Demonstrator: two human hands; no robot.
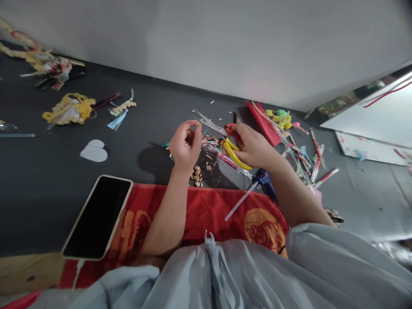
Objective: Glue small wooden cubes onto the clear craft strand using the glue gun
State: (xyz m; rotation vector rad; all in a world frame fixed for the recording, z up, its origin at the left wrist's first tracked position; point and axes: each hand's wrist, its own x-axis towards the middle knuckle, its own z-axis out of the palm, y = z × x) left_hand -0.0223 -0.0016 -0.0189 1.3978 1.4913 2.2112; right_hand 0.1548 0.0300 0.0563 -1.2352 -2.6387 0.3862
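My right hand [255, 148] is closed around the handles of a pair of scissors [210, 123], one loop yellow and the other showing orange-red. The blades point left, slightly apart, with their tips by my left fingers. My left hand [186, 143] pinches a tiny tan piece [198, 124] between thumb and forefinger, close to the blades. Below the hands lies a small heap of tan bits [197, 175]. Clear-wrapped red sticks [228, 160] rest under the scissors, partly hidden by my right hand.
A blue glue gun [264, 179] with a clear glue stick [241, 201] lies by my right forearm. Leftward are a phone [98, 216] on a red towel [209, 206], a white paper heart [94, 151] and yellow yarn [72, 109]. Red-and-white sticks [318, 162] lie right.
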